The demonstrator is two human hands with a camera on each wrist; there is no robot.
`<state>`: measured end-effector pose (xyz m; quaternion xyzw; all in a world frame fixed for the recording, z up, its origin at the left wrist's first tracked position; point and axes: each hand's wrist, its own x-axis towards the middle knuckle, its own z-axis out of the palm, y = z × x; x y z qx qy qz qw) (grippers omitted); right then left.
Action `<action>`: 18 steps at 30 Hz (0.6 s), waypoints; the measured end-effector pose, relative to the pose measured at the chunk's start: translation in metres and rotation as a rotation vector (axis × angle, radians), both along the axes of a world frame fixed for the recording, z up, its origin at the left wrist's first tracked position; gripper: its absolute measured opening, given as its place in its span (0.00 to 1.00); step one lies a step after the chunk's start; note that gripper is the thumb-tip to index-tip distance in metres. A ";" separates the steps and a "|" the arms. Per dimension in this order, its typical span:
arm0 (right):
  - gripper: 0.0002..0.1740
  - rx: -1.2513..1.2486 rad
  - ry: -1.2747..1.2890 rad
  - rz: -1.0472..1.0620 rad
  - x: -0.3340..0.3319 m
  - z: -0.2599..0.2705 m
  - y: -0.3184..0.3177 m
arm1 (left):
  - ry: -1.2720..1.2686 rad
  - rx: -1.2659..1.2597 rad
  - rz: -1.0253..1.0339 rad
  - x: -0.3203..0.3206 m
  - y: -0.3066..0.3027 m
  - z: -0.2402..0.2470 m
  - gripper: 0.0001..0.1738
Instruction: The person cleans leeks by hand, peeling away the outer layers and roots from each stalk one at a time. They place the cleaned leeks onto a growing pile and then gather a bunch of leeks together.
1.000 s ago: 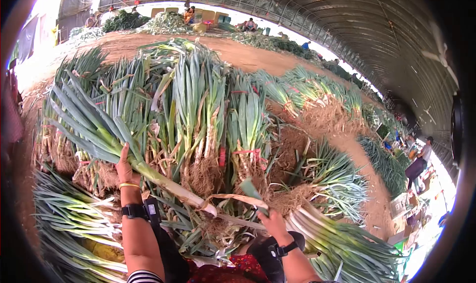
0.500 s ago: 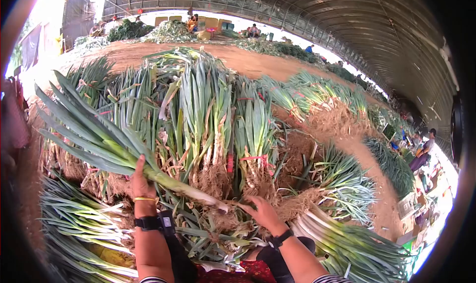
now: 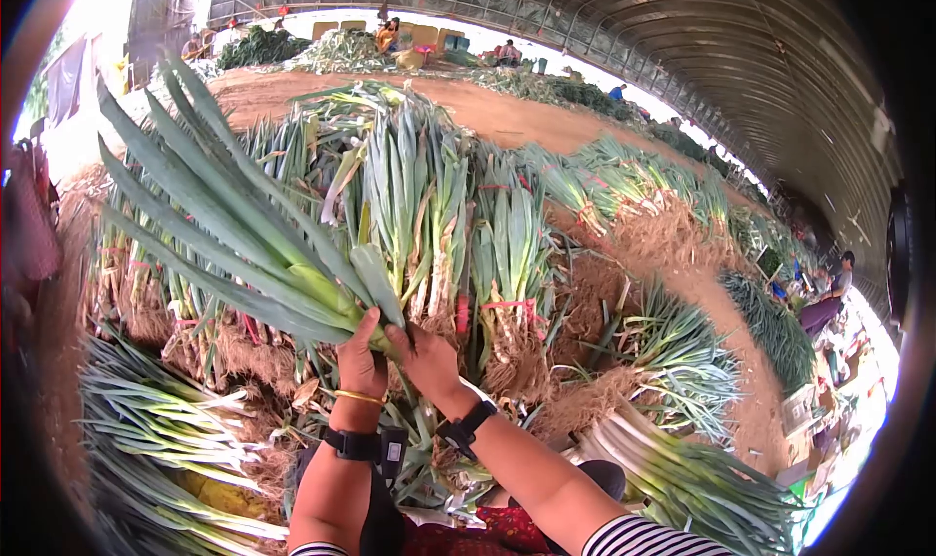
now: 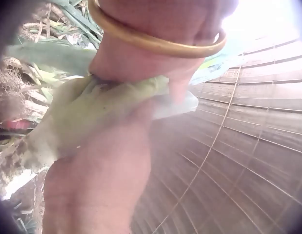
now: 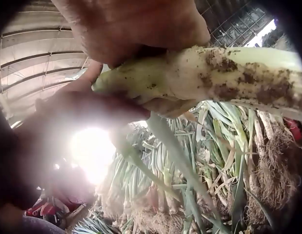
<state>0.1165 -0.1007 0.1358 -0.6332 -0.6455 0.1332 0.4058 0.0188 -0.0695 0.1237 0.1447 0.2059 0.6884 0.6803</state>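
Observation:
A large green onion (image 3: 292,254) slants across the front, its long leaves fanned up to the left. My left hand (image 3: 361,366) grips it where the leaves meet the pale stalk. Right beside it, my right hand (image 3: 427,361) grips the same stalk. In the right wrist view, the pale stalk (image 5: 190,78) is flecked with dark soil and the right hand (image 5: 136,24) curls over it. A gold bangle (image 4: 155,41) circles the left wrist. The onion's root end is hidden behind the right hand and forearm in the head view.
Bundles of green onions (image 3: 419,215), several with red ties (image 3: 512,307), stand behind the hands, roots downward. Loose onions lie in piles at the left (image 3: 166,415) and right (image 3: 673,468). A dirt path (image 3: 517,127) runs beyond; people sit farther back.
The right hand let go of a strip of peeled leaf at the root end, then moved up the stalk beside the left hand. The left hand and onion have moved right, leaves tipping more upright.

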 end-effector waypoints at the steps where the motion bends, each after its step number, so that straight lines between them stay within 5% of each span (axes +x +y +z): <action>1: 0.23 0.037 0.023 -0.024 -0.001 0.000 0.001 | 0.005 0.020 -0.016 0.000 -0.001 0.002 0.26; 13: 0.23 0.146 0.118 -0.169 0.013 -0.034 0.011 | 0.094 0.053 -0.207 -0.007 -0.008 0.022 0.27; 15: 0.21 -0.108 0.782 -0.250 0.011 -0.020 0.005 | 0.169 0.128 -0.183 -0.009 -0.005 0.016 0.21; 16: 0.21 -0.120 0.786 -0.258 0.013 -0.010 0.006 | 0.176 0.132 -0.190 -0.011 -0.004 0.018 0.21; 18: 0.18 -0.127 1.780 -0.451 0.024 0.007 0.006 | 0.159 0.103 -0.179 -0.016 -0.001 0.013 0.22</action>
